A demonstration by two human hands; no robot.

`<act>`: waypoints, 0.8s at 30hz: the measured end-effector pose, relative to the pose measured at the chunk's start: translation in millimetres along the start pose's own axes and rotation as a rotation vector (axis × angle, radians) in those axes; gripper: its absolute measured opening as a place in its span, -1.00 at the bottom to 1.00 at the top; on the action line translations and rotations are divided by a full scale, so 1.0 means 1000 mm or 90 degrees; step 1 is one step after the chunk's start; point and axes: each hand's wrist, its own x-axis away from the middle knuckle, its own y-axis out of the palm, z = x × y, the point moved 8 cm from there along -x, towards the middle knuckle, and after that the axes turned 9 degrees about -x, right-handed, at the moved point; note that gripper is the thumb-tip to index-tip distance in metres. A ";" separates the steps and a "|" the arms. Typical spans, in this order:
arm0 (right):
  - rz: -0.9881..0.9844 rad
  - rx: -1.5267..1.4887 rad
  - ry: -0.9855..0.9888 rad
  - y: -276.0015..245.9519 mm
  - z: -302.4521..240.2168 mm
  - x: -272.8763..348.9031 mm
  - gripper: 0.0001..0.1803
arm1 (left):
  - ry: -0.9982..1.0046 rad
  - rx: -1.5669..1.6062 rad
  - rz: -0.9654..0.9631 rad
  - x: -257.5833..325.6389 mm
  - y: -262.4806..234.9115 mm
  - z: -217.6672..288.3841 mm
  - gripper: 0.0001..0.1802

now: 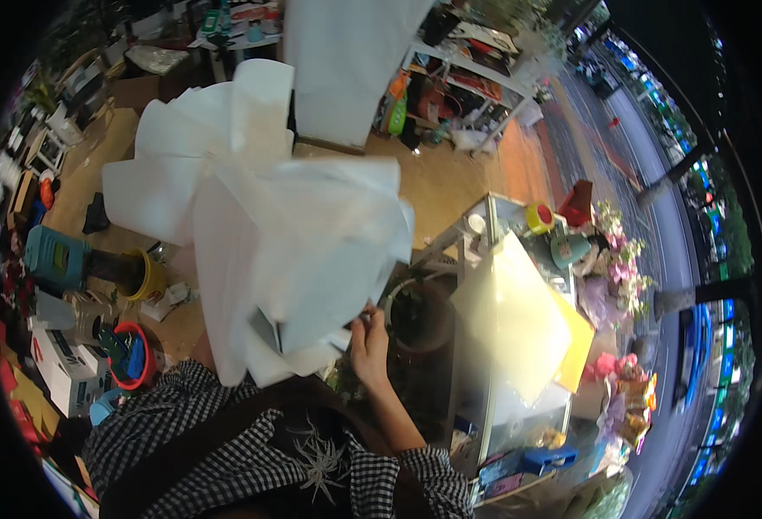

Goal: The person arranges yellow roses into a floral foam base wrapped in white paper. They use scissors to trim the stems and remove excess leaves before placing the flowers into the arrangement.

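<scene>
A large bundle of pale blue-white wrapping paper [260,233], folded into overlapping fans, stands in front of my body and looks slightly blurred. My right hand [370,348] is at its lower right edge, fingers curled and closed on the paper there. Behind the paper's lower left side, only a bit of my left forearm [204,353] shows below the checked sleeve. The paper covers my left hand and its fingers. Whatever the wrap may contain cannot be seen.
To the right, a white-framed glass-topped table [495,406] bears pale yellow sheets [515,320]. A dark round bucket [420,316] stands beside it. On the left are a yellow bucket [149,277] and a red basin [134,355]. Flowers [623,268] line the street side.
</scene>
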 end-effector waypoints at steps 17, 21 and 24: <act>0.161 -0.202 0.340 -0.096 0.129 -0.095 -0.54 | 0.025 -0.057 0.046 -0.074 -0.070 0.005 -0.63; -0.045 -0.274 0.309 -0.025 0.148 -0.190 -0.43 | -0.006 -0.104 0.043 -0.110 -0.084 -0.023 -0.62; 0.029 -0.463 0.310 0.015 0.197 -0.234 -0.40 | -0.022 -0.160 0.042 -0.127 -0.096 -0.048 -0.62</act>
